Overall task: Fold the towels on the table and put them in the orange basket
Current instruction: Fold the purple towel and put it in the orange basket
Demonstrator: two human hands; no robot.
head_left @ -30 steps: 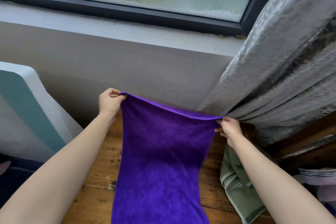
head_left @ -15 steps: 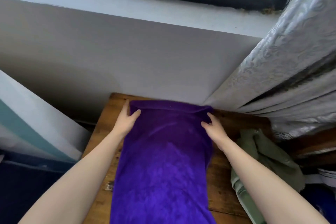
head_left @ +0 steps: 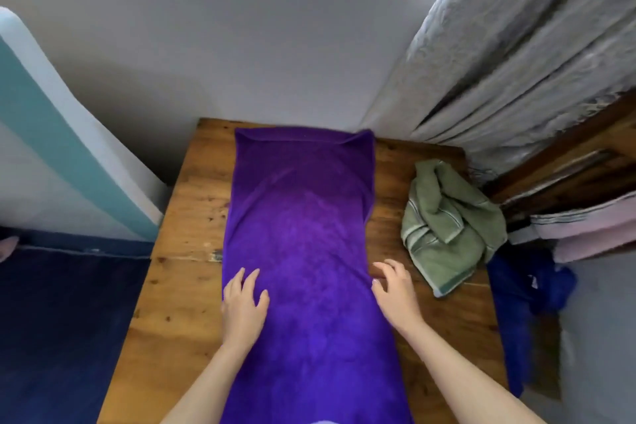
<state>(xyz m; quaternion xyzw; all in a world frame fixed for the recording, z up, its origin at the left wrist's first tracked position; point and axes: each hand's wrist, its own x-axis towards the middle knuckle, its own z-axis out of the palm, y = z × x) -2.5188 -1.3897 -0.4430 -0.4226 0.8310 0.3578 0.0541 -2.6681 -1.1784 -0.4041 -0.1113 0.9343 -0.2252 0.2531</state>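
A purple towel [head_left: 303,227] lies flat and lengthwise down the middle of the wooden table [head_left: 182,217], its far end near the wall and its near end running off the bottom of the view. My left hand [head_left: 242,306] rests palm down on the towel's left edge, fingers spread. My right hand [head_left: 395,293] hovers at the towel's right edge with fingers apart, holding nothing. A crumpled green towel [head_left: 447,227] sits on the table's right side. No orange basket is in view.
A grey wall runs behind the table. A grey curtain [head_left: 516,55] hangs at the right. A white and teal board [head_left: 51,134] leans at the left. Blue cloth [head_left: 537,286] and pink towels [head_left: 592,231] lie beside the table's right edge. Dark blue floor covering is at left.
Both hands held the purple towel up by its top corners, laid it flat on the table, let go, and slid back along its sides toward me. The view tilted down.
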